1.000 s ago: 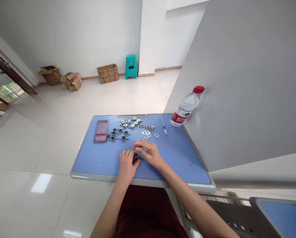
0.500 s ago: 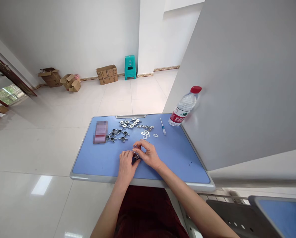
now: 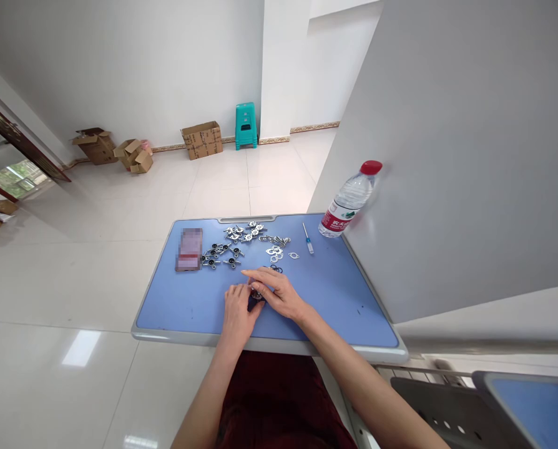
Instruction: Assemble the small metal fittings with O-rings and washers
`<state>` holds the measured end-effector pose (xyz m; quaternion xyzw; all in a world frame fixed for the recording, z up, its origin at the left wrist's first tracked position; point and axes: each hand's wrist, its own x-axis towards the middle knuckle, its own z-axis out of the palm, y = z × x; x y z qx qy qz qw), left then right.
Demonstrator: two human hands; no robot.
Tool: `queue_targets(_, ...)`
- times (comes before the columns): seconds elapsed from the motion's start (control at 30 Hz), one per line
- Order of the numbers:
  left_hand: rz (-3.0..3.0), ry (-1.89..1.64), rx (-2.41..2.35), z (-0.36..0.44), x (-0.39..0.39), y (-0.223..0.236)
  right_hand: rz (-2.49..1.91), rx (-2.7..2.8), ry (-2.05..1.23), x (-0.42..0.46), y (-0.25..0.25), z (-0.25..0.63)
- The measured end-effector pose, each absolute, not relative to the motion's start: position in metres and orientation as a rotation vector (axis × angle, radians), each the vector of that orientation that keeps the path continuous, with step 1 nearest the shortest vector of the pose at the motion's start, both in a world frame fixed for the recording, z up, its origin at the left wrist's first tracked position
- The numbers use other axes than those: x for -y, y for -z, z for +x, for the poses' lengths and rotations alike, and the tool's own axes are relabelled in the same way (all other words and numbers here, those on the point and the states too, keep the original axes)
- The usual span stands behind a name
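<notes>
Left hand (image 3: 238, 310) grip clamped round a small metal part (image 3: 257, 295) low over the near-middle of the tabletop (image 3: 176, 308), probably to steady it; right hand (image 3: 281, 296) grip sits over the top, fingers hide whether it's pinching anything, can't tell. Black rings (image 3: 278, 269) just beyond the right hand, flat plates (image 3: 274, 251) farther, black-centred fittings (image 3: 233, 263) far left, all grouped by type, likely for easy picking. Screwdriver (image 3: 308, 242) far right, apart, looks parked within reach.
</notes>
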<state>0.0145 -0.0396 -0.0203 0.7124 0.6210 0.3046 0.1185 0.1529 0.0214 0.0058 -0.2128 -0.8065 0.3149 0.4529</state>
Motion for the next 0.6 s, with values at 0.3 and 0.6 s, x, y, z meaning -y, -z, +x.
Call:
queue_targets(0.3, 2.097, -0.871, -1.789, 0.0136, 0.0401, 0.0212, -0.620, 1.859, -0.845, -0.0240, -0.0078, 0.1546)
queue_targets(0.6, 2.111, -0.869, -1.799, 0.0146, 0.0406, 0.0200, -0.643, 1.841, -0.698, -0.0226, -0.0024, 0.1476)
